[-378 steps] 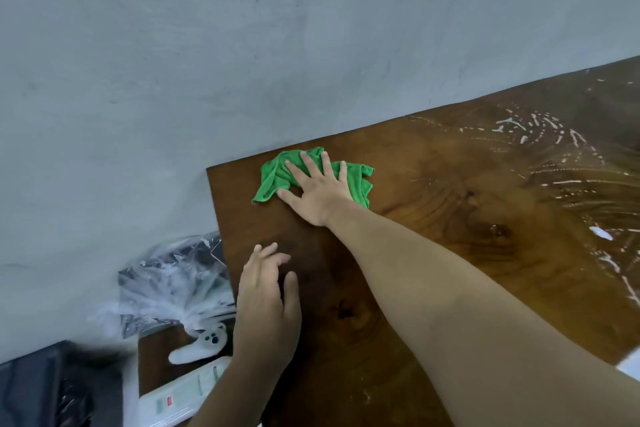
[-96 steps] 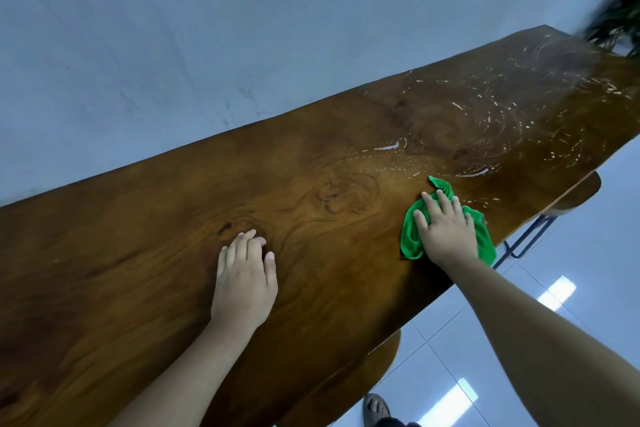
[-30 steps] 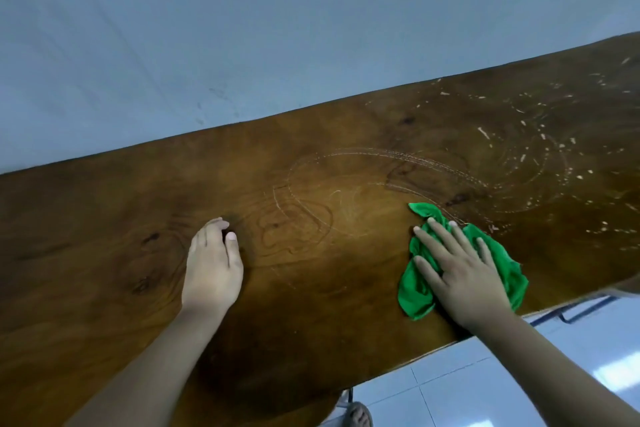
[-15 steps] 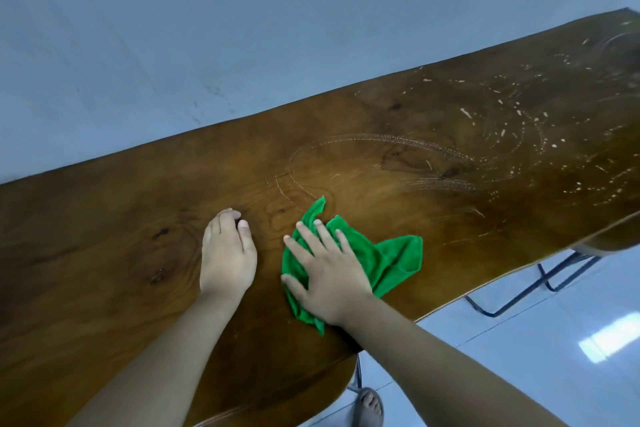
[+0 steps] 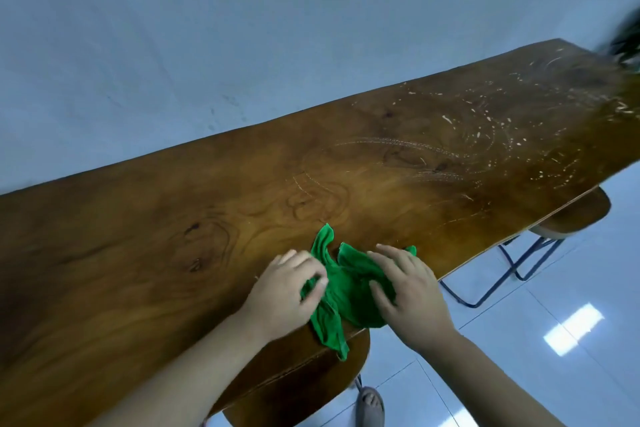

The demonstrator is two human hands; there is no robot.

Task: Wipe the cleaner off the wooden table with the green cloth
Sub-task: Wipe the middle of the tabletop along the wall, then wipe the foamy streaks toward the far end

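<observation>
A long wooden table (image 5: 207, 218) runs from the lower left of the frame up to the upper right, set against a pale wall (image 5: 242, 45). The green cloth (image 5: 341, 291) lies bunched on the table's near edge, in the lower middle of the frame, with one corner hanging just over that edge. Both hands are on it. The left hand (image 5: 282, 295) has its fingers curled and pinches a fold of the cloth on its left side. The right hand (image 5: 412, 295) rests on the cloth's right side with fingers bent over the fabric, gripping it loosely. White streaks and flecks of cleaner (image 5: 485, 135) cover the table's right half, toward the upper right, well apart from the cloth. Below the table's near edge show a pale tiled floor (image 5: 571, 288) and a foot in a sandal (image 5: 370, 407).
</observation>
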